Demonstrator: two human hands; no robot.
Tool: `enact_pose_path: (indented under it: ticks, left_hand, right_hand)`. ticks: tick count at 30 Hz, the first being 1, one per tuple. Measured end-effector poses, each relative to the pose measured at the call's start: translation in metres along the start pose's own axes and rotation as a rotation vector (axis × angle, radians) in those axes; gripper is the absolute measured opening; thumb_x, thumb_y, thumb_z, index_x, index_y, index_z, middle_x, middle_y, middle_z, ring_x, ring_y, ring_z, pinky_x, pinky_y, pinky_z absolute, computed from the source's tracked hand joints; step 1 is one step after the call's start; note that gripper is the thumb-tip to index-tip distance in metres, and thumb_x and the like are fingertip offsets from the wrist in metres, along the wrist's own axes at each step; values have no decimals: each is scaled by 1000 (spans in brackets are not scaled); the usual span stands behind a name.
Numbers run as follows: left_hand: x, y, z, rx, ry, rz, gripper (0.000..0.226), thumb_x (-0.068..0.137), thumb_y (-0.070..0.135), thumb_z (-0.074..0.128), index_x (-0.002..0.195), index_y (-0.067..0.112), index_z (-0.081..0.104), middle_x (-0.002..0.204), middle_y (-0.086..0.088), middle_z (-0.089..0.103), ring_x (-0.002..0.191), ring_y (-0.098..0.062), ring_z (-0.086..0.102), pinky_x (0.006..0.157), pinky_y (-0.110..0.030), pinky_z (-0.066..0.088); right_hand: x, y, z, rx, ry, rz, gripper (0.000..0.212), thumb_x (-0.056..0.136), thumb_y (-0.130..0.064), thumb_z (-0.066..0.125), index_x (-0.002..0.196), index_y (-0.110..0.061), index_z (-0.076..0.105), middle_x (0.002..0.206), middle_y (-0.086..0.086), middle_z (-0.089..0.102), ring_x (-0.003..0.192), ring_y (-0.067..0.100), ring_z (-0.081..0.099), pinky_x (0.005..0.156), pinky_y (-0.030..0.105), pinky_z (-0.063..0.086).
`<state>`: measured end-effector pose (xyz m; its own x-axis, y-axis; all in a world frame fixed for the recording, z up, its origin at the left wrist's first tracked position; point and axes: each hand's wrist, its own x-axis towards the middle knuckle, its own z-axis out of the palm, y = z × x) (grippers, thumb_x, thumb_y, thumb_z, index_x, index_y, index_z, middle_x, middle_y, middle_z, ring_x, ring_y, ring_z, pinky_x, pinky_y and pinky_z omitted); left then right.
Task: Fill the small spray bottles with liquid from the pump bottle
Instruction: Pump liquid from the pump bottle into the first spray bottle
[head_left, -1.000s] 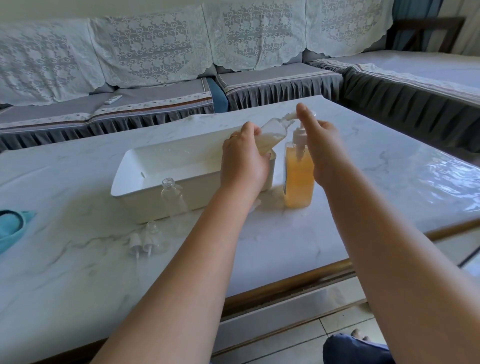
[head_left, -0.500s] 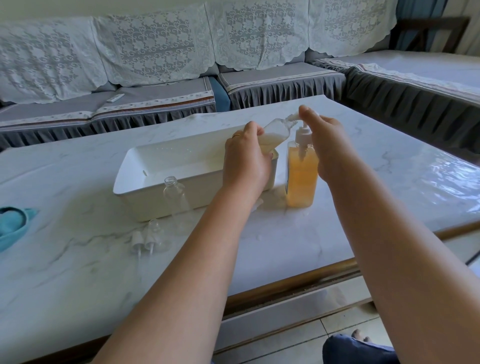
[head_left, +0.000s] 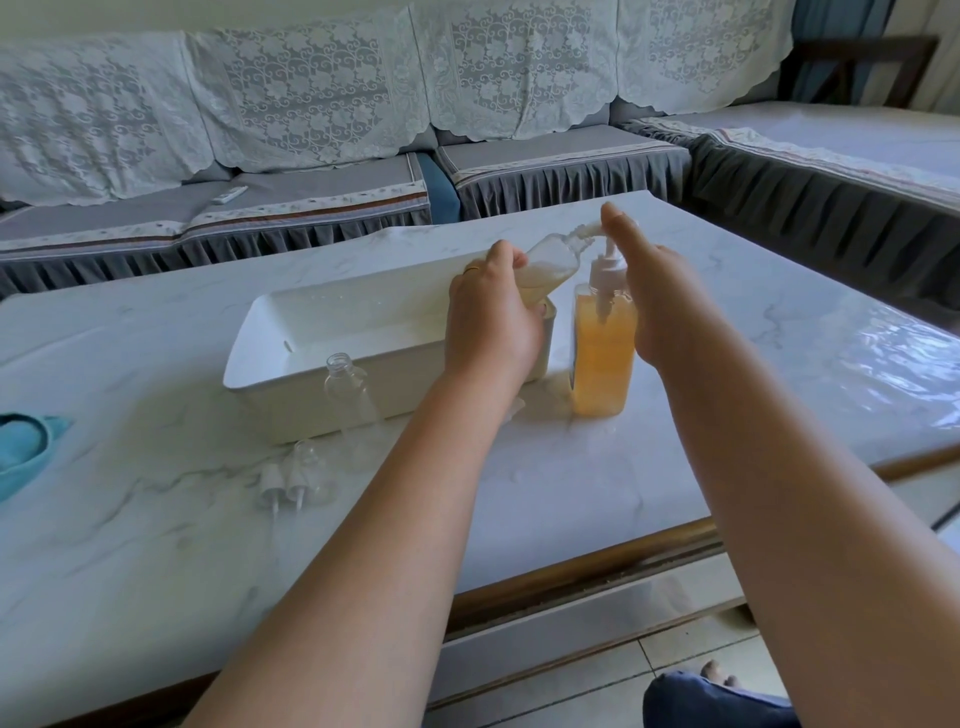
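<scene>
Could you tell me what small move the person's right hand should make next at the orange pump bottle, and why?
Probably press the pump head down. The right hand rests a finger on the clear orange-filled pump bottle, and the left hand holds the small clear spray bottle, only partly filled, tilted with its mouth at the nozzle.

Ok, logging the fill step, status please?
Left hand grips small bottle, tilted, mouth at pump nozzle. Right hand presses pump bottle head. Empty bottle waits by tray. Nothing in the way.
</scene>
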<state>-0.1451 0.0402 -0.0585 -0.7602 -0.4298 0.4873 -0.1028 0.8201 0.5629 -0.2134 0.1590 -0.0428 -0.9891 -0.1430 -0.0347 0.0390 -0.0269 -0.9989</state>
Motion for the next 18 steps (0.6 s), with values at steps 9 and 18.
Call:
enact_pose_path:
  ticks: [9,18]
  left_hand:
    - [-1,-1,-1,3,-3,7,38,85,16,69,119,17,52,121,-5,59,113,-25,52,85,-28,42]
    - [-1,-3,-1,21,-42,-11,38,85,14,69,119,18,52,122,-6,58,112,-25,52,87,-30,44]
  right_hand:
    - [2,3,3,68,25,-6,57,88,-54,62,128,-15,53,107,3,61,83,7,55,62,24,38]
    - [10,12,6,62,68,-77,60,88,-50,63,135,-17,45,111,3,62,90,13,58,63,24,40]
